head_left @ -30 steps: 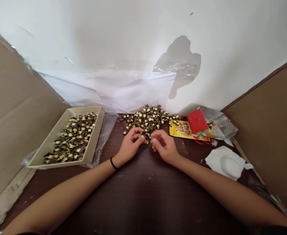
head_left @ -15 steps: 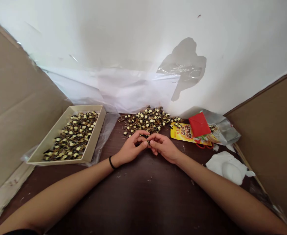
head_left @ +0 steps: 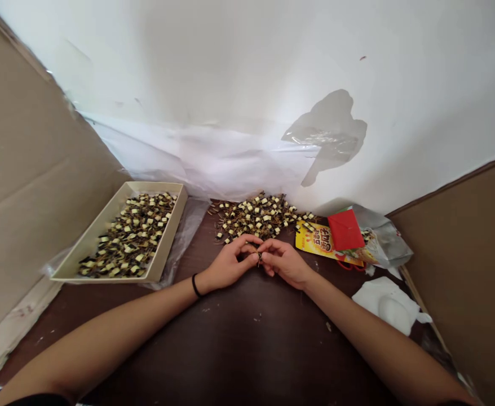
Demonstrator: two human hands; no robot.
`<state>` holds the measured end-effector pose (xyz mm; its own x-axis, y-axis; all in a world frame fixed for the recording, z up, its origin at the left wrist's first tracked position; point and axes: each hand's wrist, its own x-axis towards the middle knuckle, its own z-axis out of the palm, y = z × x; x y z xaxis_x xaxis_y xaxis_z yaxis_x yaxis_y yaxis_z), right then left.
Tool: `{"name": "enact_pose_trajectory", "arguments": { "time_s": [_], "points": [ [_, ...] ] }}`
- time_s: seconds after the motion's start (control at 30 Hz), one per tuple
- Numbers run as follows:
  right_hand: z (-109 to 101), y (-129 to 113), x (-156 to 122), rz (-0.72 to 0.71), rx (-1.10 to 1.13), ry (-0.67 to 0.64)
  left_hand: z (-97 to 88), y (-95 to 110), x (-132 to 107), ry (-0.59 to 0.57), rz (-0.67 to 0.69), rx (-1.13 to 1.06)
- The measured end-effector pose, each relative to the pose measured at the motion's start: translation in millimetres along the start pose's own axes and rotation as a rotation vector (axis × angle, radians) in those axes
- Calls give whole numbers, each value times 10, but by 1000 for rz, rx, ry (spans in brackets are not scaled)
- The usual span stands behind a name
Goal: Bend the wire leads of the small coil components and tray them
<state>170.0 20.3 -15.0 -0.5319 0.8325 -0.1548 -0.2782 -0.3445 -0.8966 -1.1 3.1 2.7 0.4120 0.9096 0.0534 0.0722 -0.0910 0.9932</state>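
My left hand (head_left: 229,264) and my right hand (head_left: 287,262) meet just in front of a heap of small coil-like parts (head_left: 265,214). Each of these parts is black with a pale-yellow band and thin coppery wire ends. Thumb and fingers of both hands pinch one small dark part (head_left: 260,257) with thin wires. Most of it is hidden by the fingertips, so its exact form cannot be made out. A dark band circles my left wrist.
At the left, a cream tray (head_left: 168,237) full of similar parts rests on clear plastic. To the right lie a yellow snack packet (head_left: 310,241), a red packet (head_left: 345,230), a silver bag (head_left: 393,245), red-handled scissors (head_left: 351,266) and crumpled white tissue (head_left: 387,304). Cardboard walls (head_left: 463,237) flank the dark table.
The camera view has tilted slightly, so the wall mark and the right-hand items appear lower. Both hands stay together on the small part, with only slight finger movement.
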Motion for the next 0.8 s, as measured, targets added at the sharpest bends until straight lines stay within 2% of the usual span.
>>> {"name": "enact_pose_trajectory", "arguments": {
  "time_s": [0.3,0.6,0.8],
  "points": [
    [-24,29,-20,-18,-37,-21,28,-35,-25,8,50,12],
    [-6,36,-28,-59,-70,4,26,-61,-21,-23,59,3],
    [-10,55,-12,-69,-105,17,29,-68,-16,5,46,17]
  ]
}}
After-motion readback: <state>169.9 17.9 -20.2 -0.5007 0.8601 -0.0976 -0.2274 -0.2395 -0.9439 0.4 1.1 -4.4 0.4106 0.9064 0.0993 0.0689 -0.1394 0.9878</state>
